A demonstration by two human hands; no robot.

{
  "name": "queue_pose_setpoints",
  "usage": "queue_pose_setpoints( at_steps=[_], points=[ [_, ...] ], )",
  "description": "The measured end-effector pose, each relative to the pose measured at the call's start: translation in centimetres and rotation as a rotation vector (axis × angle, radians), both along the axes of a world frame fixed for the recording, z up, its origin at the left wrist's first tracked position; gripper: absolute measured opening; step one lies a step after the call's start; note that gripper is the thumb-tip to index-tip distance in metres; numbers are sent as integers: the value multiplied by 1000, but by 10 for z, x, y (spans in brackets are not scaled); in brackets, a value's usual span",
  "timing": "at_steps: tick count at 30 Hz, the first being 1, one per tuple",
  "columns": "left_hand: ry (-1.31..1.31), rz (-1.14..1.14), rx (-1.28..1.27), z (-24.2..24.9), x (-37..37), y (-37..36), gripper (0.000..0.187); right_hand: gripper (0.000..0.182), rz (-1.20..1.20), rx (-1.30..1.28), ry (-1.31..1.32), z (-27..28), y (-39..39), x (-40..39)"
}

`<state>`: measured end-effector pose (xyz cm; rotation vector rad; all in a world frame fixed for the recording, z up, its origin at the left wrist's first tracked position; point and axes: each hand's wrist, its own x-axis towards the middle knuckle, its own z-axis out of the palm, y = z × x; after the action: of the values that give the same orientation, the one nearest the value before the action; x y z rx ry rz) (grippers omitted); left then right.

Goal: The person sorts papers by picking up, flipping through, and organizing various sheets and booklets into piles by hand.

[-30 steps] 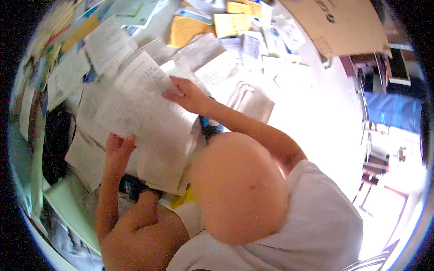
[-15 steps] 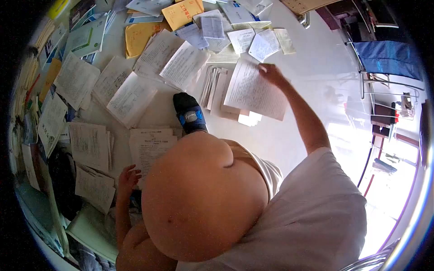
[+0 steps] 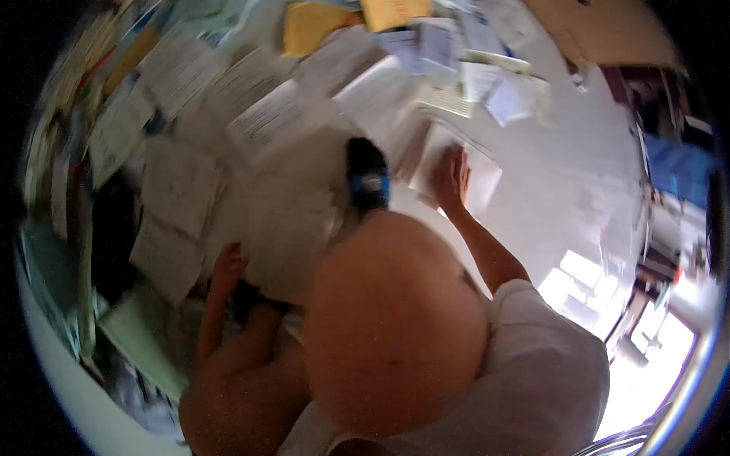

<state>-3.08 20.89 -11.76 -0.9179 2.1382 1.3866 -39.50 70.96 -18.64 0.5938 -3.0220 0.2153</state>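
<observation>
My right hand (image 3: 452, 176) lies flat on a stack of written sheets (image 3: 483, 171) right of my slippered foot (image 3: 368, 175), its fingers stretched out. My left hand (image 3: 230, 264) hangs at the lower left beside a pile of papers (image 3: 285, 235); its fingers are partly curled and blurred, and whether they hold anything does not show. Open written pages (image 3: 266, 121) lie beyond it on the floor.
Yellow envelopes (image 3: 395, 11) and small notes (image 3: 509, 99) lie at the top. Stacked papers and books line the left side, near a green surface (image 3: 144, 334). A cardboard piece (image 3: 601, 30) and a blue cloth (image 3: 680, 171) are at the right.
The view has shifted and blurred. My right hand has moved from a loose sheet's upper edge onto the stack, where it now lies flat. My left hand stays low at the left.
</observation>
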Motion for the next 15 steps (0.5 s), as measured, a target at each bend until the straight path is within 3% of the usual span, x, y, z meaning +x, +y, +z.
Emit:
queue_pose_setpoints(
  at_steps=[1,3,5,7,9,11,13,15],
  points=[
    [-18,5,-37,17,-8,8,52,66,-30,52,46,-4,-15,13],
    [141,-28,-189,-13,12,8,56,67,-93,44,116,1,-36,24],
    [17,67,-109,4,-2,18,58,65,-122,1,160,-1,-46,23],
    [118,-90,-292,8,-5,29,61,63,-149,88,194,-17,-40,19],
    [162,-73,-348,-11,0,37,60,64,-112,193,209,-43,-17,3],
    [197,-60,-393,-21,2,44,59,63,-27,150,179,-29,-25,-7],
    [323,29,-359,-26,2,41,52,60,149,-25,99,20,-78,-12],
    [266,66,-348,-38,3,40,49,56,323,-174,20,56,-132,-17]
  ],
)
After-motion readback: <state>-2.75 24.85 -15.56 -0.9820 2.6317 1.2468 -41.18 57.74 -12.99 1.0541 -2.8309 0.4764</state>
